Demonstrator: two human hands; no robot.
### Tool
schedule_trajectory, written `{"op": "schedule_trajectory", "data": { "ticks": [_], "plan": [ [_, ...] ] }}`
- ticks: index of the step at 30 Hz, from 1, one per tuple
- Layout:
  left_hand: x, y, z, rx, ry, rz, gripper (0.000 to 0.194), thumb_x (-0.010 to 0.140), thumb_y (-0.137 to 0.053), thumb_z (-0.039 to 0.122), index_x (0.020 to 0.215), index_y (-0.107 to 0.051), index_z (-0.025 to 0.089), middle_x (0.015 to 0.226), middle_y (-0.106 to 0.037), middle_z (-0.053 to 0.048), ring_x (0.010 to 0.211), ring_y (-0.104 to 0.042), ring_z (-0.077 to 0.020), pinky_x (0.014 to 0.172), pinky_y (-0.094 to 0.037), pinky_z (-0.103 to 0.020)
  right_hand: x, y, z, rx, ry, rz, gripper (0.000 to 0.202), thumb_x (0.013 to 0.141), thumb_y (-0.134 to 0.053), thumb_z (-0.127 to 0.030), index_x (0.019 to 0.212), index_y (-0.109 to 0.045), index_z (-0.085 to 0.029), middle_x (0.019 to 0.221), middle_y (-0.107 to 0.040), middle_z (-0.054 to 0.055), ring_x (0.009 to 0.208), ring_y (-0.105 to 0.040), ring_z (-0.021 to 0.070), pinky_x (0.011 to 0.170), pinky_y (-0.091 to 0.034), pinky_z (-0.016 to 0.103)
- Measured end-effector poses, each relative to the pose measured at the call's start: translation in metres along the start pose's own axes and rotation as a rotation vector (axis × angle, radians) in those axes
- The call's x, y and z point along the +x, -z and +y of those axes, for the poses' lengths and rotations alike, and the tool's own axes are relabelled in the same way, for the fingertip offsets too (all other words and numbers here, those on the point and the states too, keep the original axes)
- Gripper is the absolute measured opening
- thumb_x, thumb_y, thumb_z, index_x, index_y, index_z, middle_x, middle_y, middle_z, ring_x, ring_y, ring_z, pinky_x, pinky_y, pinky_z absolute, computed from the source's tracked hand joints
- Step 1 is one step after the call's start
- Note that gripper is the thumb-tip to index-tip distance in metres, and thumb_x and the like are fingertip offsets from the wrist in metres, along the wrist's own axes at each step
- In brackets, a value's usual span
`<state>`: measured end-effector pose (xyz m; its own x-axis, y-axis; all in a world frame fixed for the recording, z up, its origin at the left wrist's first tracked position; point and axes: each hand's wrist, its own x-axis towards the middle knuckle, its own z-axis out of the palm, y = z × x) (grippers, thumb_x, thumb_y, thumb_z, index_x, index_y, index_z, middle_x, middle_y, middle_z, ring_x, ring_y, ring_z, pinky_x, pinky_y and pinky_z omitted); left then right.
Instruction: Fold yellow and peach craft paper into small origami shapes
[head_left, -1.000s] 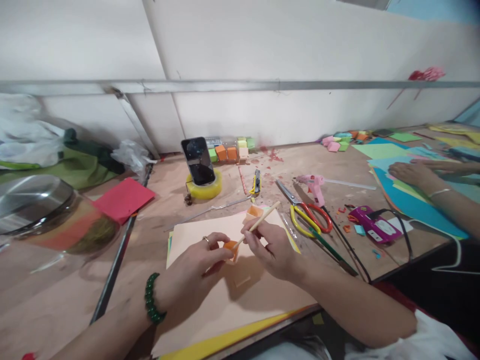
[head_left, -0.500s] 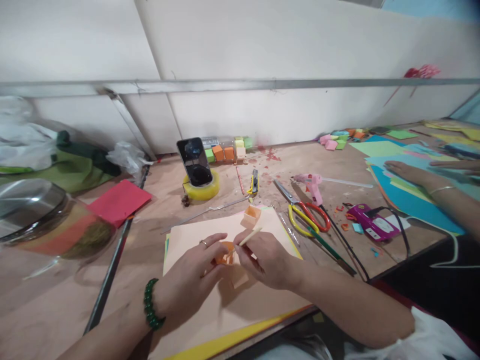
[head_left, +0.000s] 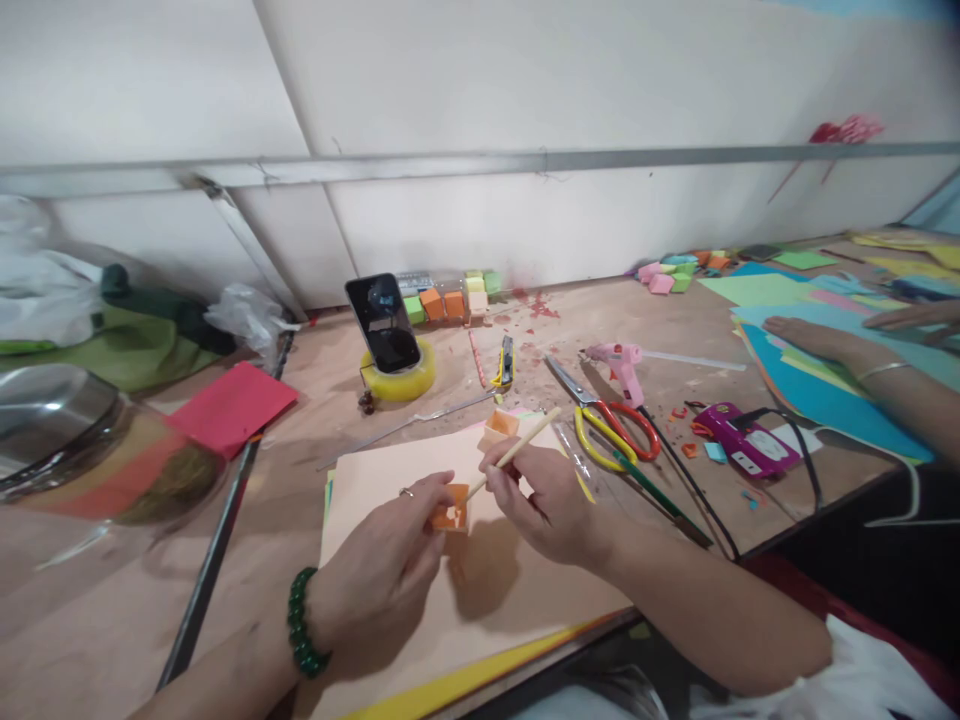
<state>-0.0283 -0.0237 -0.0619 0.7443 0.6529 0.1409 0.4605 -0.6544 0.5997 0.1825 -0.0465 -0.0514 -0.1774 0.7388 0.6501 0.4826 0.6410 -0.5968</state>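
My left hand (head_left: 386,552) holds a small orange paper box (head_left: 454,520) by its left side, fingers and thumb closed narrowly on the wall. The box is above the peach top sheet of a paper stack (head_left: 547,612), with its hollow side facing me and a shadow on the sheet below; I cannot tell whether its base contacts the paper. My right hand (head_left: 544,508) grips a slender pale wooden stick (head_left: 534,435) between thumb and fingers, in the manner of a pen. The stick slopes down to the left, its lower tip at the right rim of the orange box; whether the tip touches is too small to confirm. A second box, peach paper (head_left: 499,430), stands near the far edge of the stack, just beyond my right-hand fingers. Right of the stack lie scissors (head_left: 604,422) with one yellow and one red handle, blades pointing away from me; beyond them is a pink glue gun (head_left: 624,368). A yellow-trimmed cutter (head_left: 508,362) lies beyond the peach box. To its left, a phone (head_left: 384,322) leans upright on a yellow tape roll (head_left: 405,382). At far right, a co-worker's hand (head_left: 806,337) rests on coloured sheets (head_left: 832,395).
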Motion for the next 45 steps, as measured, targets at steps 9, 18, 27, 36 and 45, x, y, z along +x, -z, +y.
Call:
{"op": "schedule_trajectory", "data": {
  "ticks": [9,18,27,36,45],
  "plan": [
    [0.001,0.007,-0.004,0.048,0.048,0.179,0.024,0.096,-0.037,0.027,0.112,-0.054,0.021,0.118,-0.069,-0.01,0.101,-0.068,-0.0218,0.085,-0.055,-0.033,-0.002,0.001,0.0,0.1,0.019,0.105,0.012,0.093,-0.045,-0.016,0.089,-0.056,-0.02,0.073,-0.062,0.001,0.058,-0.057,0.0095,0.054,-0.046,0.02],
    [0.002,0.022,0.007,-0.037,-0.069,0.385,0.01,0.091,-0.048,0.019,0.095,-0.057,0.022,0.109,-0.068,-0.01,0.108,-0.062,-0.0226,0.083,-0.053,-0.032,-0.012,0.003,-0.002,0.221,0.116,0.19,0.021,0.094,-0.045,-0.011,0.11,-0.053,-0.021,0.085,-0.074,0.005,0.048,-0.057,0.0086,0.043,-0.044,0.019],
    [0.0,0.018,0.019,0.102,-0.259,0.419,0.027,0.085,-0.045,0.0,0.094,-0.056,0.022,0.097,-0.058,-0.004,0.091,-0.06,-0.0136,0.078,-0.051,-0.021,-0.003,0.008,-0.005,-0.033,0.292,0.109,0.021,0.093,-0.049,-0.015,0.113,-0.05,-0.021,0.104,-0.074,0.011,0.08,-0.072,0.0145,0.065,-0.056,0.022],
    [-0.003,0.014,0.03,0.132,-0.314,0.432,0.027,0.085,-0.046,-0.001,0.096,-0.057,0.021,0.097,-0.059,-0.006,0.09,-0.06,-0.0151,0.076,-0.052,-0.022,-0.003,-0.004,-0.004,-0.07,0.281,-0.096,0.008,0.092,-0.054,-0.016,0.098,-0.056,-0.02,0.088,-0.075,0.002,0.077,-0.072,0.0117,0.065,-0.054,0.018],
    [0.001,0.018,0.018,0.146,-0.209,0.434,0.014,0.085,-0.053,0.008,0.083,-0.059,0.021,0.083,-0.066,-0.002,0.078,-0.06,-0.0158,0.07,-0.049,-0.026,0.0,0.001,0.002,-0.026,0.199,0.041,0.013,0.091,-0.059,-0.026,0.102,-0.055,-0.021,0.097,-0.075,0.006,0.049,-0.059,0.0072,0.051,-0.048,0.019]
  ]
}}
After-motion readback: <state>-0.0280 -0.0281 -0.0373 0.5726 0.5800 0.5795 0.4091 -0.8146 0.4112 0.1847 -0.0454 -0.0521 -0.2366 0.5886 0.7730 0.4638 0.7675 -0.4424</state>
